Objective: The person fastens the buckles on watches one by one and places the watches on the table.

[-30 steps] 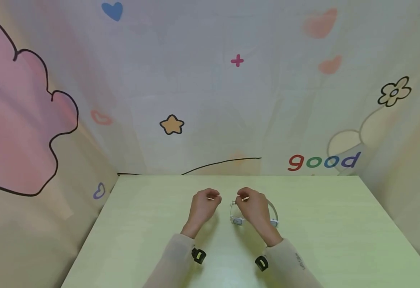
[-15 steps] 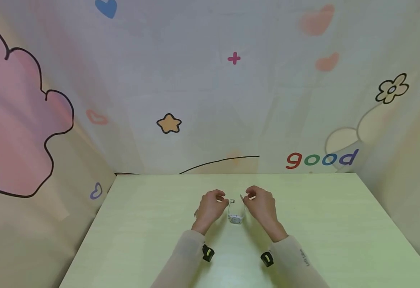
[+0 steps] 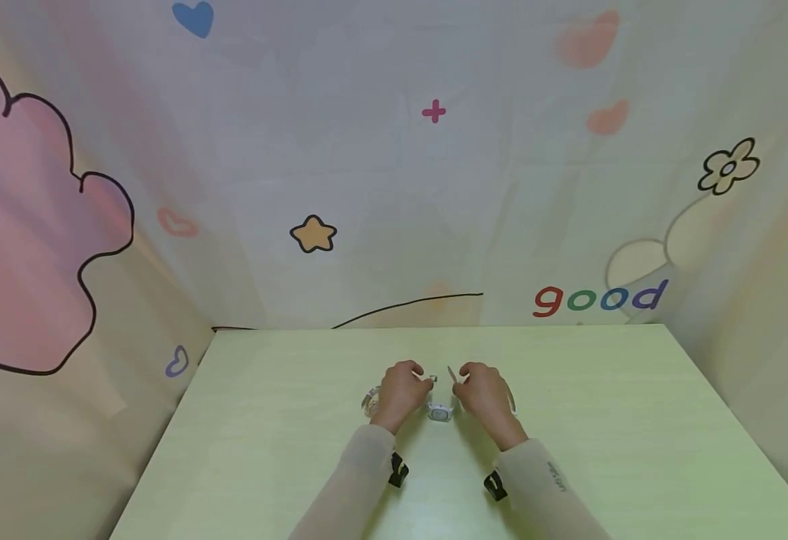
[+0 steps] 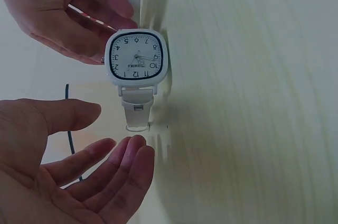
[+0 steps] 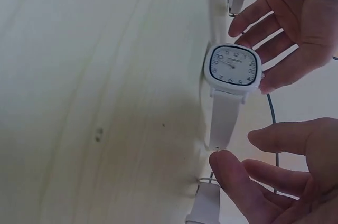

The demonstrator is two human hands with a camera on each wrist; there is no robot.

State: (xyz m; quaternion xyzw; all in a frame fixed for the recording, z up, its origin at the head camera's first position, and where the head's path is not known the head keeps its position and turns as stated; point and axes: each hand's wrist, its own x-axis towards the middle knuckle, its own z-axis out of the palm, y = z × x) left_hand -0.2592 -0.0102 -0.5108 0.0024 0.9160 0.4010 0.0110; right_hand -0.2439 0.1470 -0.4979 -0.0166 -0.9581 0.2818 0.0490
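A white wristwatch (image 3: 440, 412) with a rounded square dial stands on its edge on the table, dial facing me. Its two straps reach back between my hands. My left hand (image 3: 402, 391) has its fingers bent and apart beside the buckle strap (image 4: 137, 114); in the left wrist view a small gap shows between fingertips and buckle. On the other side, my right hand (image 3: 485, 397) has a fingertip at the end of the holed strap (image 5: 224, 121), the thumb held away. Neither hand appears to grip the watch.
A second watch (image 3: 370, 401), rose-gold cased in the right wrist view, lies left of my left hand. Part of another light strap (image 3: 512, 399) shows behind my right hand. The pale table (image 3: 266, 435) ends at a printed curtain (image 3: 380, 150).
My left hand has moved right, close to the middle watch, uncovering the watch at its left. My right hand has shifted slightly right, off the middle watch. That watch stays in place.
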